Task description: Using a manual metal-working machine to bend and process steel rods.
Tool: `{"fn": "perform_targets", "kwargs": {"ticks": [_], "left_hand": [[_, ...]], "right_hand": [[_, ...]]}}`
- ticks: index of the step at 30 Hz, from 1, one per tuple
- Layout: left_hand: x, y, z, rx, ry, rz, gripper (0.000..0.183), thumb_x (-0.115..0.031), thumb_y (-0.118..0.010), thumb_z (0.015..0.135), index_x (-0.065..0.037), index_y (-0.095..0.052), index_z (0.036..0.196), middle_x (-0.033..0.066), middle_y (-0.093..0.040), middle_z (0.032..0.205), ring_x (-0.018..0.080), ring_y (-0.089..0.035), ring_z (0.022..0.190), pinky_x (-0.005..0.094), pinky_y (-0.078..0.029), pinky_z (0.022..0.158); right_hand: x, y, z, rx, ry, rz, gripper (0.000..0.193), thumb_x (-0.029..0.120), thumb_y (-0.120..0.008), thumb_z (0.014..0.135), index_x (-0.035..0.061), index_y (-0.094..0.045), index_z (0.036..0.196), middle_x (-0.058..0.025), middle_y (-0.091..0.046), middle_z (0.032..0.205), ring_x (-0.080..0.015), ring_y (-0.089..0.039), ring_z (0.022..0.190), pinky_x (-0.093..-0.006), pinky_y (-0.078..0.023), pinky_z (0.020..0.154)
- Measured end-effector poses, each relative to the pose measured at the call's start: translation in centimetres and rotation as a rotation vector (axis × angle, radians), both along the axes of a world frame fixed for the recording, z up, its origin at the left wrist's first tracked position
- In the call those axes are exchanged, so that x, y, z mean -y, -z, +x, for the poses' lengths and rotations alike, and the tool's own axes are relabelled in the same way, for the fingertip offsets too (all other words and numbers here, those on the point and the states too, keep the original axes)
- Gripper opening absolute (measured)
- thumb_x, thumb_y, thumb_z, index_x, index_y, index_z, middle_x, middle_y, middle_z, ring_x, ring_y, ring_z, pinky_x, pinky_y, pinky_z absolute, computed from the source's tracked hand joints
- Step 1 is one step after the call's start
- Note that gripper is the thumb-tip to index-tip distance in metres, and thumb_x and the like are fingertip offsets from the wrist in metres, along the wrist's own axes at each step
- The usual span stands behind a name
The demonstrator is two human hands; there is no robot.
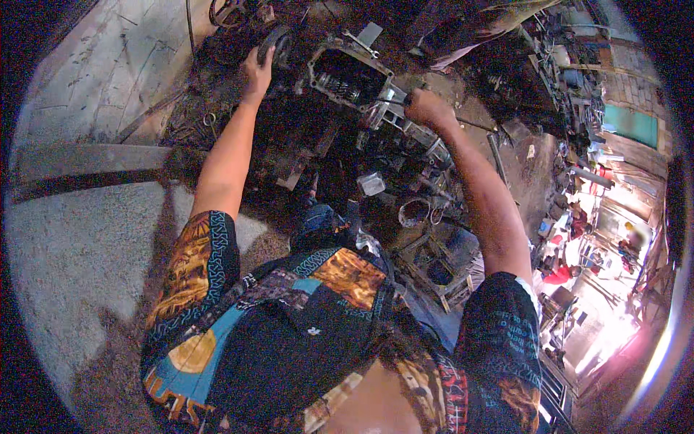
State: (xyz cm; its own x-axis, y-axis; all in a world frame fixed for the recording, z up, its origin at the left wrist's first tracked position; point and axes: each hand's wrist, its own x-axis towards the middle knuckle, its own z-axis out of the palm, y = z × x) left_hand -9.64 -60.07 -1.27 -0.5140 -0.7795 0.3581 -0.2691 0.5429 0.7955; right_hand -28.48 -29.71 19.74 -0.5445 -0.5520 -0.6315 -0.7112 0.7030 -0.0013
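My left hand is stretched forward, its fingers curled round the rim of a dark round handwheel. My right hand is closed on the end of a dark thin rod beside an open metal housing. What kind of rod it is I cannot make out. Inside the housing, between my two hands, a row of gears shows in the dark cavity. A spanner lies across its far edge, next to a flat grey plate.
Below the housing are a pale square container, a round basin and a wooden frame. A concrete slab fills the left. Metal scrap and shelving crowd the right, with people farther off in bright light.
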Motion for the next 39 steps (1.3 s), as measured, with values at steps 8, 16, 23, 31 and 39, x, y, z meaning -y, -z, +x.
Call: {"fn": "perform_targets", "kwargs": {"ticks": [8,16,23,31,39], "left_hand": [[-3.7,-0.1,3.2,0.090,-0.136,0.187,0.058,-0.038,-0.053,0.090,0.005,-0.042,0.127,0.0253,-0.050,0.121,0.0351,-0.048,0.112,0.0375,-0.036,0.097],[-1.4,-0.5,2.1,-0.011,-0.101,0.138,0.059,-0.043,-0.054,0.088,0.004,-0.047,0.123,0.0239,-0.052,0.120,0.0328,-0.051,0.111,0.0379,-0.039,0.095],[4.6,-3.5,-5.7,0.608,0.131,0.052,0.057,-0.053,-0.053,0.083,-0.002,-0.059,0.107,0.0224,-0.061,0.103,0.0382,-0.057,0.100,0.0458,-0.045,0.087],[3.5,-1.5,-6.7,0.689,0.001,-0.130,0.046,-0.048,-0.049,0.086,-0.005,-0.061,0.099,0.0211,-0.064,0.093,0.0389,-0.061,0.088,0.0498,-0.049,0.074],[3.3,-0.1,-4.4,0.432,-0.088,-0.220,0.044,-0.046,-0.052,0.085,-0.007,-0.062,0.101,0.0214,-0.064,0.087,0.0391,-0.062,0.080,0.0497,-0.049,0.069]], "right_hand": [[-6.8,8.3,2.0,0.036,0.223,-0.444,0.034,0.031,-0.055,0.080,0.0019,-0.062,0.096,-0.0268,-0.061,0.089,-0.0387,-0.060,0.091,-0.0467,-0.047,0.080],[-0.9,0.9,1.3,-0.029,0.128,-0.097,0.035,0.024,-0.049,0.078,0.0020,-0.060,0.103,-0.0246,-0.060,0.104,-0.0396,-0.059,0.098,-0.0491,-0.047,0.084],[0.2,1.4,0.7,-0.011,0.050,-0.136,0.033,0.023,-0.048,0.078,0.0018,-0.061,0.100,-0.0274,-0.060,0.102,-0.0412,-0.060,0.095,-0.0493,-0.048,0.083],[-0.9,1.3,-0.4,-0.041,-0.065,-0.075,0.032,0.023,-0.049,0.078,-0.0001,-0.062,0.096,-0.0265,-0.062,0.097,-0.0408,-0.060,0.093,-0.0497,-0.048,0.081],[-0.5,2.2,-0.5,-0.044,-0.088,-0.119,0.031,0.022,-0.051,0.077,-0.0011,-0.062,0.094,-0.0245,-0.063,0.096,-0.0397,-0.061,0.091,-0.0481,-0.049,0.079]]}}
